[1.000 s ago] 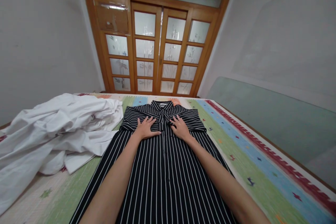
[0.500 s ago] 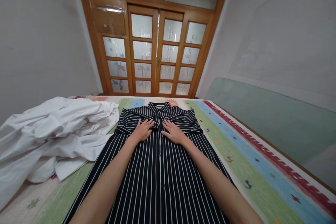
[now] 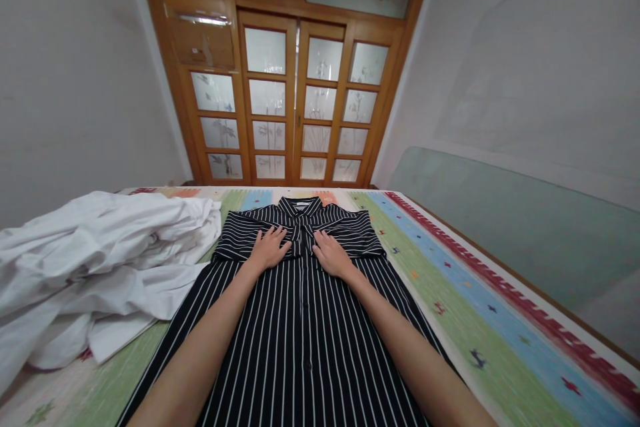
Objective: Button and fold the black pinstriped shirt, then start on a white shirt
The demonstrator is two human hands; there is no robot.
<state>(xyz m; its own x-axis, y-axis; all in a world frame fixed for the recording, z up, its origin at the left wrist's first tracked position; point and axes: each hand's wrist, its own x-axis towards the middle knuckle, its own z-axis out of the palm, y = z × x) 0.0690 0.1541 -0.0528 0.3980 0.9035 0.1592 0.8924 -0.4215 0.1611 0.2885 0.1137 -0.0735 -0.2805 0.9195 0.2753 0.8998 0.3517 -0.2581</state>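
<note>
Below the striped shirt's [image 3: 305, 327] collar [image 3: 299, 207], left hand [image 3: 268, 249] and right hand [image 3: 331, 254] edge slightly apart, seemingly smoothing sleeves [image 3: 239, 232]. Each grip lies wide.

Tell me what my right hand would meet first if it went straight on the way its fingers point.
Beyond the folded sleeves beneath it, your right hand would likely meet the collar of the striped button-up shirt first, though depth is hard to judge.
</note>
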